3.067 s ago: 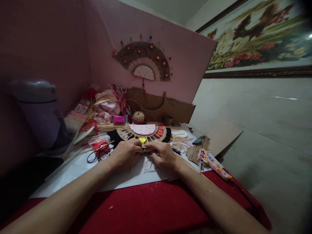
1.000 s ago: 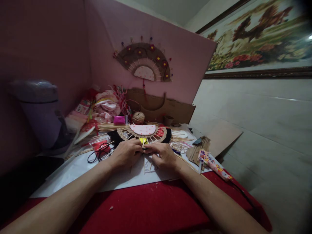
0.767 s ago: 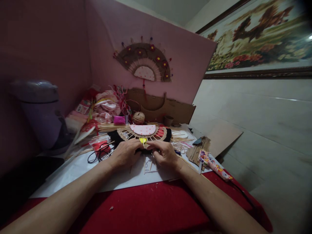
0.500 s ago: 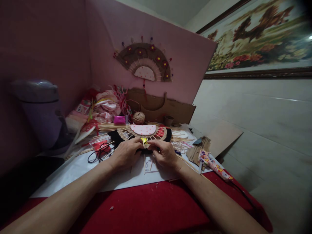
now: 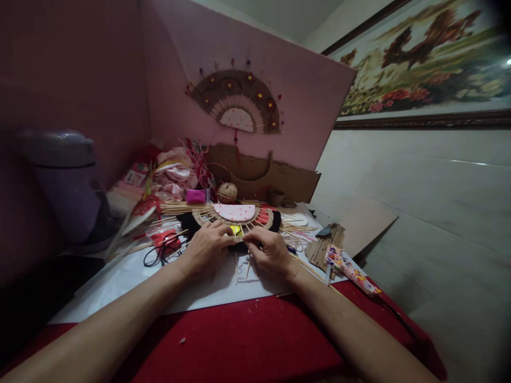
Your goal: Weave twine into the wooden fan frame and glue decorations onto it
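Fan point(image 5: 235, 213) lies on white paper point(image 5: 217, 291), curved rim toward the person. Left hand point(image 5: 209, 247): fingers bent at the rim; grip on it cannot be told. Right hand point(image 5: 271, 252): thumb and index finger close together at the rim; pinch cannot be confirmed. Twine ball point(image 5: 227, 193) sits behind; 2nd fan point(image 5: 239, 82) hangs above.

I have both bare forearms slanting inward, the left hand point(image 5: 208, 246) palm down with bent fingers, the right hand point(image 5: 270, 251) curled just beside it, knuckles up.
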Available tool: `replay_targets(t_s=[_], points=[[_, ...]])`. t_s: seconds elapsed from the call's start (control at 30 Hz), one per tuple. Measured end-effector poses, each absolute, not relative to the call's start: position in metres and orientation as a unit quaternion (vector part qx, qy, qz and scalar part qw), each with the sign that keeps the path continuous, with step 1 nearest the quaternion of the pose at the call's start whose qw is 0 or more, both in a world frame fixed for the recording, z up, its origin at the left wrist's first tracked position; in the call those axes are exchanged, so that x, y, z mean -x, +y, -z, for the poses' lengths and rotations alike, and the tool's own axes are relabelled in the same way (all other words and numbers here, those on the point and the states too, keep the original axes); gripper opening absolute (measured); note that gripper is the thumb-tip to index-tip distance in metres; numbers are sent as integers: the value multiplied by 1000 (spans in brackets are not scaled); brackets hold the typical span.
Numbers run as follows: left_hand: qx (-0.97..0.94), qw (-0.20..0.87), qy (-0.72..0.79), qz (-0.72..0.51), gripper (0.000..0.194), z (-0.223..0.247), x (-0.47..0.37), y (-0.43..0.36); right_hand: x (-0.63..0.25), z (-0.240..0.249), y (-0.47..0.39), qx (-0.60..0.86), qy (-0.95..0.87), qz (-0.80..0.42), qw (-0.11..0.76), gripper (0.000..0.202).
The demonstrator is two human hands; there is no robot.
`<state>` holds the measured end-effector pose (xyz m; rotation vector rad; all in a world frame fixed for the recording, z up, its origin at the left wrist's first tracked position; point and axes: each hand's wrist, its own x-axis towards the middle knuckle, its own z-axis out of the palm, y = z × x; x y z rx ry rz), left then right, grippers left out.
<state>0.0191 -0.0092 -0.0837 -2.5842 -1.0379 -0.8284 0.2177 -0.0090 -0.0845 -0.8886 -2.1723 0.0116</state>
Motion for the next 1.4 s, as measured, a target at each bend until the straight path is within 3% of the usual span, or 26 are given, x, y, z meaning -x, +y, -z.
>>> replay_targets(t_s=[0.37,1.13,1.4], points=[[891,82,-347,281,34,82,-18,-8,-217,85,-10,346,-860,-11,375,12],[892,66,-345,284,30,87,-18,-5,-203,85,-13,360,-898,118,222,9],[889,62,-350,288,33,88,-18,-4,-210,85,-12,388,-882,60,259,7]])
